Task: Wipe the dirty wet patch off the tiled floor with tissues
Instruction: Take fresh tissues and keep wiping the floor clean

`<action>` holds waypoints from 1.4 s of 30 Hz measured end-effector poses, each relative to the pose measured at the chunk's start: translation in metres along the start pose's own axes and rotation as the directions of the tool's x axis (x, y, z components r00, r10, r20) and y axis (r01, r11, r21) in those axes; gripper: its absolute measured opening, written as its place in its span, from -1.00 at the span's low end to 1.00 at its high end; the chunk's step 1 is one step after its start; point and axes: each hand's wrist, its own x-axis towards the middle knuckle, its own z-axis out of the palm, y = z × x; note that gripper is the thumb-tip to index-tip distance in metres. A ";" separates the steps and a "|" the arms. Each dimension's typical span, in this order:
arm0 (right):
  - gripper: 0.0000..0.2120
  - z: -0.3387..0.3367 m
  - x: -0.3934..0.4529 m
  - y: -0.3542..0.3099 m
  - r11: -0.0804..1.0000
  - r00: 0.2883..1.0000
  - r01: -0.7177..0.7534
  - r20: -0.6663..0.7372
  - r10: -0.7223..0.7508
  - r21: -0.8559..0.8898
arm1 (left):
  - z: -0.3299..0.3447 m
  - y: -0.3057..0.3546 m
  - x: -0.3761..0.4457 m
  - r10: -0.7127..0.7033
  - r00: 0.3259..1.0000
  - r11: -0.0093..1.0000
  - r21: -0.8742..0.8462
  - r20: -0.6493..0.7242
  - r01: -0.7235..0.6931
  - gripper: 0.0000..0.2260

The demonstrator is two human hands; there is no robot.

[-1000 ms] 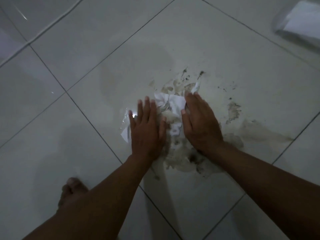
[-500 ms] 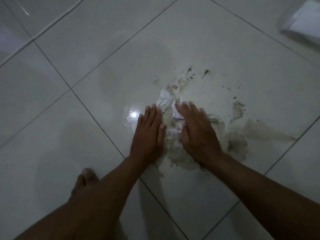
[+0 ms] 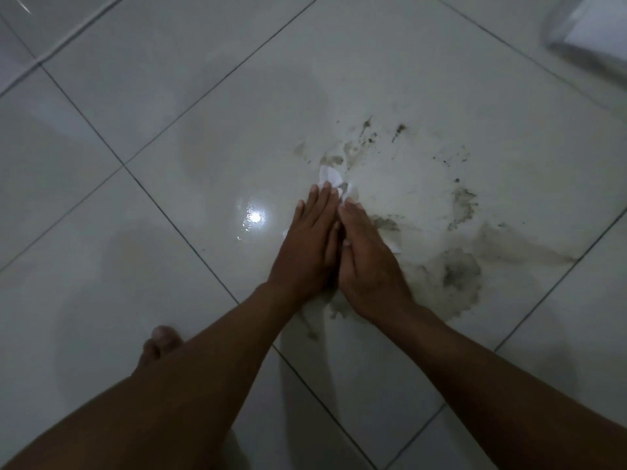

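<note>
The head view looks down on a pale tiled floor [image 3: 142, 96] crossed by dark grout lines, with both forearms reaching in from the bottom edge; the left hand [image 3: 307, 252] lies palm down, its fingers [image 3: 320, 205] straight and held close together, pressing flat on white tissues [image 3: 329, 179]; the right hand [image 3: 368, 262] lies flat just beside it, the two hands touching along their inner edges, its fingers [image 3: 356, 218] likewise straight and together, pointing up and to the left over the same wad; neither hand curls round the paper, both simply press it against the tile; most of the tissues are hidden beneath the palms, with a crumpled white corner showing beyond the left fingertips, a thin edge at the left hand's outer side, and a small scrap beside the right hand; the dirty wet patch [image 3: 458, 276] spreads around and mainly to the right of the hands, a greyish smear near the right wrist, darker specks and streaks above the tissues, and a blotch further right; a bright glint of reflected light [image 3: 254, 217] sits on the wet tile just left of the left hand; a bare foot [image 3: 159, 344] shows at lower left, partly behind the left forearm; a blurred white object [image 3: 590, 25] lies in the upper right corner, too indistinct to identify.
</note>
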 end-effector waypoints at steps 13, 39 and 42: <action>-0.46 -0.009 -0.017 0.013 0.987 0.991 0.136 0.031 -0.134 -0.080 | -0.052 -0.030 0.033 0.244 0.934 0.918 0.249 0.259 -0.309 -0.47; -0.51 0.023 0.009 -0.011 0.965 0.994 0.102 -0.002 -0.106 -0.241 | -0.040 -0.048 -0.036 -0.022 0.993 0.969 0.242 -0.117 0.050 -0.56; -0.48 0.034 0.016 -0.009 0.910 0.978 0.203 0.121 -0.170 -0.361 | -0.042 -0.061 -0.046 -0.042 0.995 0.950 0.304 -0.087 0.066 -0.54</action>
